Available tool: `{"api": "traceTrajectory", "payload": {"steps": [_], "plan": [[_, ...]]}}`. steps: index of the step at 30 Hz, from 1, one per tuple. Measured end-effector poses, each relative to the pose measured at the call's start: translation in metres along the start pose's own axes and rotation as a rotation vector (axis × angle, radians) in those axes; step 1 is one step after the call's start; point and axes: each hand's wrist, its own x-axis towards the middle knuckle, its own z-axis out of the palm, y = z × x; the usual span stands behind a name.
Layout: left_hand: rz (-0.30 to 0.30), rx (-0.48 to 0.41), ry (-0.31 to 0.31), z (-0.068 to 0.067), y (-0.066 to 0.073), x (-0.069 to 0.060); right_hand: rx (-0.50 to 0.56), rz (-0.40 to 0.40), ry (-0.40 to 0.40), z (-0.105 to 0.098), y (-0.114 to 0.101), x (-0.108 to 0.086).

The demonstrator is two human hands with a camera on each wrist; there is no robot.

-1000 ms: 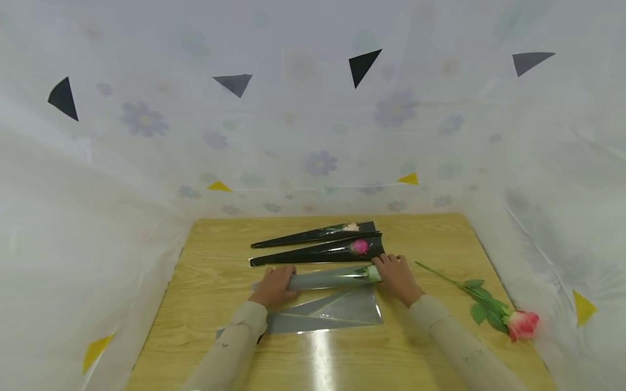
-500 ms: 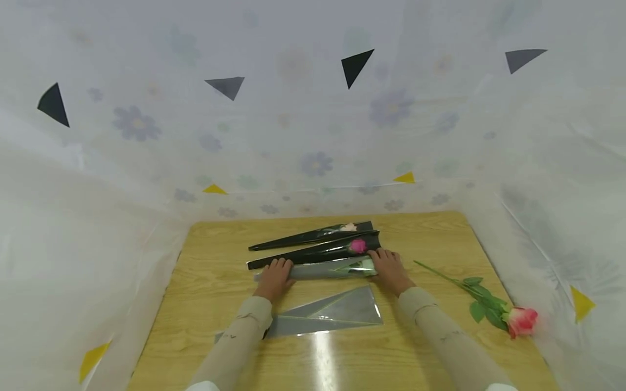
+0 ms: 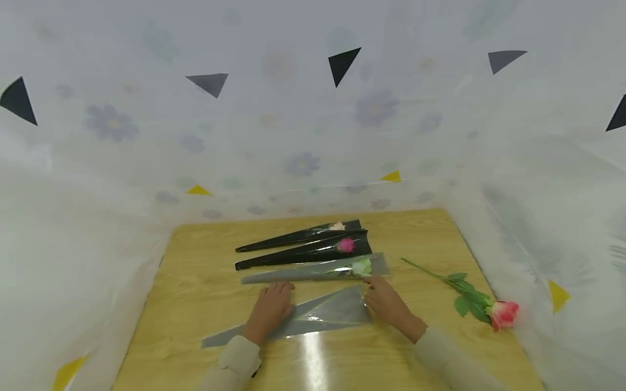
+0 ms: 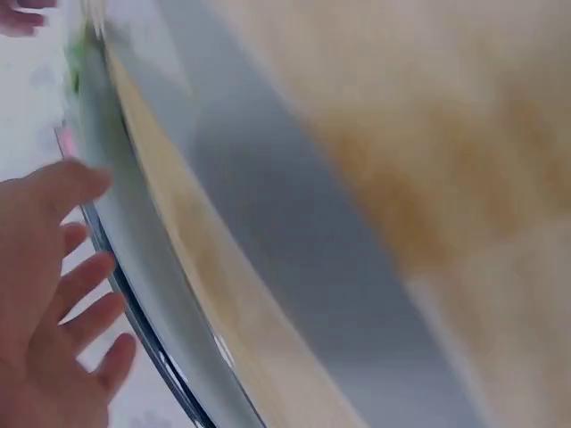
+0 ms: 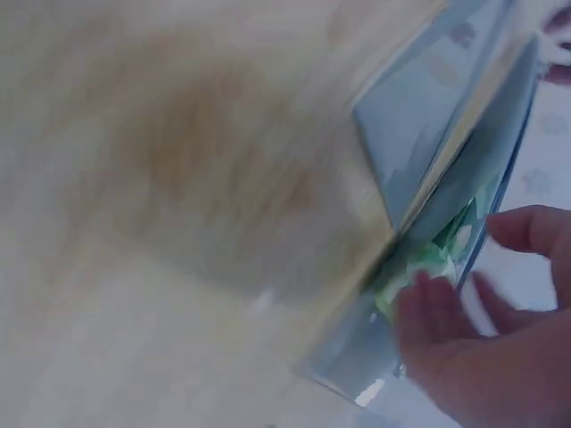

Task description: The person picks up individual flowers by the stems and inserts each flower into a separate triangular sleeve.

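Observation:
A grey flower sleeve [image 3: 293, 274] with a pale green rose [image 3: 362, 266] inside lies across the wooden table. Nearer to me is a flat grey sleeve [image 3: 337, 312] with a clear front. My left hand [image 3: 270, 309] is over the flat sleeve's narrower half; whether it touches it is unclear. In the left wrist view its fingers [image 4: 94, 312] are spread and loosely bent, holding nothing. My right hand [image 3: 387, 304] is by the flat sleeve's wide end, just below the pale rose. The right wrist view shows its fingers [image 5: 433, 312] relaxed, with nothing gripped.
Behind lie two black sleeves, one with a magenta rose [image 3: 346, 245], the other with a cream rose [image 3: 337, 226]. A loose pink rose [image 3: 504, 315] with a leafy stem lies at the right. White sheeting [image 3: 303, 125] encloses the table [image 3: 195, 282].
The sleeve with the pale rose was pushed away towards the black sleeves and let go. Both hands have since come back nearer, to the flat grey sleeve. The head view has shifted slightly.

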Motion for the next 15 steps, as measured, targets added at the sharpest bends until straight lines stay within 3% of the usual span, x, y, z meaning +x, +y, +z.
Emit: {"api": "traceTrajectory", "payload": {"steps": [4,7,11,15], "plan": [[-0.004,-0.107,-0.173,0.004,0.019,-0.016,0.306,0.329,-0.034,0.000,-0.004,-0.019],[-0.039,-0.130,-0.266,0.010,0.030,-0.026,0.455,0.463,-0.062,0.003,-0.006,-0.024],[-0.062,-0.080,-0.263,0.017,0.041,-0.034,0.557,0.539,-0.078,0.013,-0.011,-0.023],[-0.077,-0.013,-0.217,0.022,0.049,-0.040,0.566,0.535,-0.052,0.026,-0.017,-0.021]]}}
